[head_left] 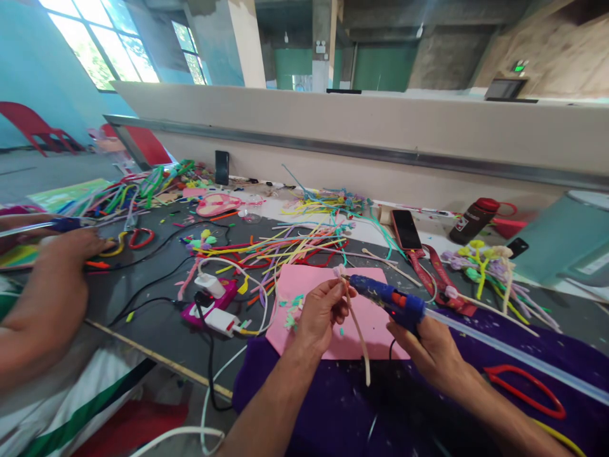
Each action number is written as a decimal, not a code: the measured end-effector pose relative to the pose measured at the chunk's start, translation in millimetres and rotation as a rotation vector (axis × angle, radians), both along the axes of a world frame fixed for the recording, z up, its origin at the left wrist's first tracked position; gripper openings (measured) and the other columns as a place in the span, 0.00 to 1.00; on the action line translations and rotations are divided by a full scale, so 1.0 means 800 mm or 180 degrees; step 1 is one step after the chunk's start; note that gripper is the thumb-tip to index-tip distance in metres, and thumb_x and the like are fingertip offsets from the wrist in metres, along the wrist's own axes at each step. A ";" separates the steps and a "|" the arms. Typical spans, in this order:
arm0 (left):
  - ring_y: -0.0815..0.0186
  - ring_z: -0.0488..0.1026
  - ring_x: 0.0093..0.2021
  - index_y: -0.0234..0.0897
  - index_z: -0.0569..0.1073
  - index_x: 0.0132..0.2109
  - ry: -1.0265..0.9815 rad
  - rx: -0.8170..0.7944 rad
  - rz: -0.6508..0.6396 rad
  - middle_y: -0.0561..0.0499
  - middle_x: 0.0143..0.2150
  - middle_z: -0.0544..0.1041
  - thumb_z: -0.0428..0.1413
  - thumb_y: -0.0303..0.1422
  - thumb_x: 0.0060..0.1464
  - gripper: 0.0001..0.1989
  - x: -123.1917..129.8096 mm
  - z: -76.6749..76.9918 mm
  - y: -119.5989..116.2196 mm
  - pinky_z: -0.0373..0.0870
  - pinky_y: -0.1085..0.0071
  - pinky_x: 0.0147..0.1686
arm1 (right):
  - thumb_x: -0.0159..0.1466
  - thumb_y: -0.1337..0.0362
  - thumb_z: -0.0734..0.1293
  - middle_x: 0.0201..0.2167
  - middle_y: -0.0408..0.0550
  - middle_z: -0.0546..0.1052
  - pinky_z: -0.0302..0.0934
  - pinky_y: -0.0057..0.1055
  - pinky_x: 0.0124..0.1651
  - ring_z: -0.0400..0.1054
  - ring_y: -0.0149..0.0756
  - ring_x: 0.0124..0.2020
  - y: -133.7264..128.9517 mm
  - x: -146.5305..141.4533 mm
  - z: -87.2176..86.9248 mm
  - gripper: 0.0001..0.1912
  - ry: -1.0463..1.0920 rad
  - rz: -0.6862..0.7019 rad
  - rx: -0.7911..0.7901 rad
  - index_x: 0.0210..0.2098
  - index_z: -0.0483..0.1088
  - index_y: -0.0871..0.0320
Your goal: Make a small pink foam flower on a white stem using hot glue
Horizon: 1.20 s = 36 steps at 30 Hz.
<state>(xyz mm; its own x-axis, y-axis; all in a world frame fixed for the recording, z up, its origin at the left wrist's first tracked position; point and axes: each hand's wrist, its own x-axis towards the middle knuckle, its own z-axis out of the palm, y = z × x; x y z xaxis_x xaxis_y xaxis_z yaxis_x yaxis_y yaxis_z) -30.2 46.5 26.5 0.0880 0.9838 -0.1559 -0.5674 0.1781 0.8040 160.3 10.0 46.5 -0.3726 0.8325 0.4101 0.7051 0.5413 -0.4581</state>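
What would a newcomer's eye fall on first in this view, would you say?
Probably the blue glue gun in the right hand, its nozzle at the pale stemmed piece in the left hand, above pink sheeting. Beyond, bright fuzzy stems sprawl across the dark table.

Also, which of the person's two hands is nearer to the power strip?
Left. The left hand is to the right of the power strip; the right hand is farther right, gripping the glue gun.

From the wearer's head, the single view looks forward and down over the tabletop from its near edge, with the left hand and right hand close and the partition beyond its far edge.
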 end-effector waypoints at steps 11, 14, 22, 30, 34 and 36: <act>0.80 0.62 0.15 0.33 0.73 0.32 0.0040 0.0016 -0.0001 0.54 0.22 0.72 0.59 0.36 0.45 0.10 0.000 0.004 -0.001 0.49 0.82 0.13 | 0.62 0.60 0.57 0.18 0.40 0.64 0.53 0.25 0.22 0.59 0.29 0.19 0.000 0.002 -0.005 0.09 0.0082 -0.0050 0.0103 0.29 0.60 0.57; 0.80 0.62 0.15 0.33 0.73 0.33 0.0064 -0.0010 -0.0006 0.54 0.22 0.71 0.59 0.37 0.46 0.10 0.000 0.002 -0.001 0.50 0.82 0.13 | 0.63 0.59 0.57 0.19 0.41 0.65 0.54 0.26 0.23 0.59 0.30 0.20 0.001 0.001 -0.004 0.10 0.0072 -0.0021 0.0049 0.29 0.60 0.58; 0.81 0.61 0.16 0.31 0.74 0.32 0.0057 0.0118 0.0157 0.52 0.25 0.73 0.59 0.36 0.45 0.11 -0.006 0.005 0.002 0.50 0.83 0.13 | 0.62 0.59 0.58 0.20 0.42 0.68 0.57 0.26 0.23 0.61 0.31 0.21 0.001 0.009 0.001 0.09 0.0188 -0.0119 0.0045 0.30 0.64 0.58; 0.81 0.59 0.13 0.33 0.73 0.33 -0.0351 -0.0018 0.0450 0.57 0.21 0.71 0.59 0.33 0.42 0.09 -0.025 0.012 0.010 0.50 0.84 0.10 | 0.63 0.59 0.55 0.40 0.51 0.71 0.62 0.32 0.35 0.68 0.40 0.36 0.030 0.013 -0.005 0.25 -0.0400 -0.0255 0.0112 0.58 0.53 0.57; 0.80 0.60 0.14 0.32 0.73 0.32 -0.0576 0.0093 0.0478 0.56 0.21 0.70 0.58 0.31 0.42 0.08 -0.034 0.012 0.013 0.53 0.83 0.11 | 0.63 0.56 0.55 0.41 0.53 0.69 0.61 0.30 0.31 0.67 0.40 0.36 0.050 0.008 -0.030 0.27 -0.1210 -0.0353 0.0058 0.60 0.51 0.56; 0.81 0.60 0.14 0.32 0.72 0.32 -0.0646 0.0115 0.0461 0.57 0.20 0.70 0.58 0.30 0.42 0.08 -0.036 0.013 0.013 0.54 0.83 0.12 | 0.62 0.55 0.56 0.42 0.54 0.68 0.60 0.30 0.29 0.67 0.41 0.37 0.056 0.009 -0.040 0.27 -0.1386 -0.0438 0.0002 0.59 0.53 0.56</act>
<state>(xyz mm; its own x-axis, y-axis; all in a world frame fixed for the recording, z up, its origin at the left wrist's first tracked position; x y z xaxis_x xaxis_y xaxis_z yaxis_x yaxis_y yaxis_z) -59.3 56.8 37.1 -0.0283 0.9931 -0.1138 -0.7354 0.0564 0.6753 167.3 54.9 14.1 -0.3964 0.8861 0.2404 0.8974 0.4292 -0.1026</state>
